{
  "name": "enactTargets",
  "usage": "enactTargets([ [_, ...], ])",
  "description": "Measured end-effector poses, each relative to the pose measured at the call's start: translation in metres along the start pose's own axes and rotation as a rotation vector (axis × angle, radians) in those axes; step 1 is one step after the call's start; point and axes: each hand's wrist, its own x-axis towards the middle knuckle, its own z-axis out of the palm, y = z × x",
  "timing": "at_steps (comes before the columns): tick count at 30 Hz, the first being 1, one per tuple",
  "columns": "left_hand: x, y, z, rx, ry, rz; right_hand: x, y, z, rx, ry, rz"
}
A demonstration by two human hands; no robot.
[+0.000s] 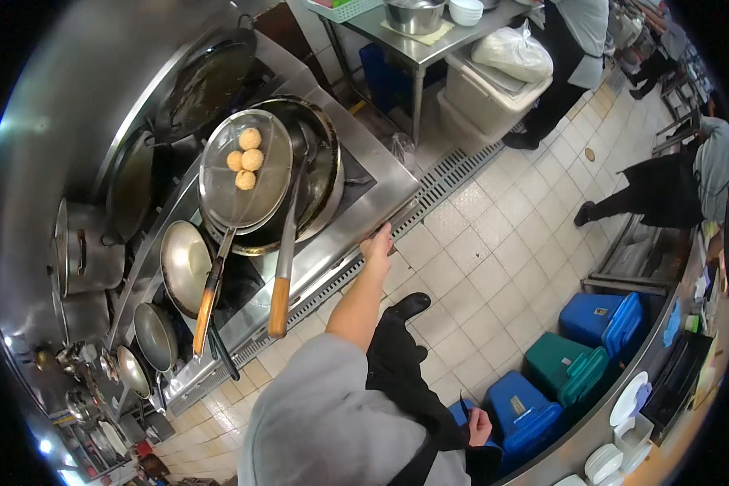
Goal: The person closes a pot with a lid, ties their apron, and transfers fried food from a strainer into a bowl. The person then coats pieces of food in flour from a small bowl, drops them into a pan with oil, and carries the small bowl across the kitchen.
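Observation:
My left hand (378, 245) reaches to the front edge of the steel stove (308, 279). Its fingers are curled at that edge, perhaps around a small dark part that I cannot make out. My right hand (479, 427) is low beside my dark apron, fingers closed by a thin black item that I cannot identify. Several golden fried balls (251, 159) sit in a round mesh skimmer (219, 190), which rests over a large dark pot (330, 198). A wooden-handled ladle (280, 304) lies across the same pot. Neither hand touches the skimmer or ladle.
Frying pans (188, 267) and a tall steel pot (93, 251) stand at the left. A floor drain grate (454, 174) runs along the stove. Blue and green bins (565, 364) line the lower right counter. A co-worker in a dark apron (664, 190) stands across the tiled aisle.

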Motion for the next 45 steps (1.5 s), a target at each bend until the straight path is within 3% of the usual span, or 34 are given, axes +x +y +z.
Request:
enactTargets([
  [5, 0.012, -0.007, 0.021, 0.012, -0.021, 0.021, 0.026, 0.017, -0.004, 0.010, 0.031, 0.050],
  [10, 0.016, 0.003, 0.041, -0.104, 0.090, -0.133, 0.032, -0.013, 0.009, -0.010, -0.046, 0.131],
  [11, 0.019, 0.003, 0.042, -0.104, 0.092, -0.135, 0.039, 0.025, 0.009, -0.083, -0.015, -0.076],
  [15, 0.032, 0.000, 0.038, -0.125, 0.034, -0.171, 0.042, 0.023, 0.009, -0.201, -0.069, -0.107],
  [17, 0.033, -0.001, 0.035, -0.115, 0.031, -0.184, 0.041, 0.007, 0.012, -0.170, -0.074, 0.137],
  [26, 0.041, -0.006, 0.024, -0.122, -0.049, -0.172, 0.047, 0.028, 0.014, -0.145, -0.023, -0.067],
  [27, 0.050, -0.016, 0.018, -0.150, -0.065, -0.196, 0.050, 0.032, 0.012, -0.235, -0.060, -0.023],
  [28, 0.057, -0.031, 0.000, -0.236, -0.180, -0.076, 0.046, 0.036, 0.010, -0.310, -0.051, 0.035],
  [29, 0.071, -0.036, -0.019, -0.138, -0.320, -0.165, 0.041, -0.012, 0.017, -0.410, -0.030, -0.017],
  [30, 0.024, -0.017, -0.009, -0.021, -0.438, -0.164, 0.036, -0.051, 0.014, -0.476, -0.051, 0.082],
  [31, 0.018, -0.025, -0.039, 0.476, -0.605, 0.006, 0.029, -0.050, 0.007, -0.459, -0.002, -0.019],
  [32, 0.021, -0.036, -0.036, 0.179, -0.380, -0.361, 0.025, -0.047, 0.001, -0.530, -0.006, 0.017],
  [33, 0.017, -0.041, -0.056, 0.297, -0.560, -0.313, 0.015, -0.053, -0.006, -0.538, 0.040, 0.015],
  [34, 0.053, -0.072, -0.071, 0.444, -0.365, -0.317, 0.008, -0.051, -0.012, -0.478, 0.138, -0.073],
  [36, 0.049, -0.078, -0.090, 0.696, -0.508, -0.419, -0.010, -0.050, -0.026, -0.411, 0.270, -0.021],
  [37, 0.027, -0.068, -0.079, 0.911, -0.542, -0.473, -0.020, -0.048, -0.031, -0.374, 0.316, -0.005],
  [39, 0.030, -0.081, -0.066, 1.019, -0.452, -0.632, -0.038, -0.029, -0.035, -0.316, 0.432, 0.032],
  [44, -0.020, -0.093, 0.024, 1.154, -0.566, -0.480, -0.081, 0.008, -0.031, -0.173, 0.609, 0.096],
  [45, -0.031, -0.095, 0.051, 1.244, -0.686, -0.423, -0.089, 0.014, -0.032, -0.135, 0.662, 0.077],
])
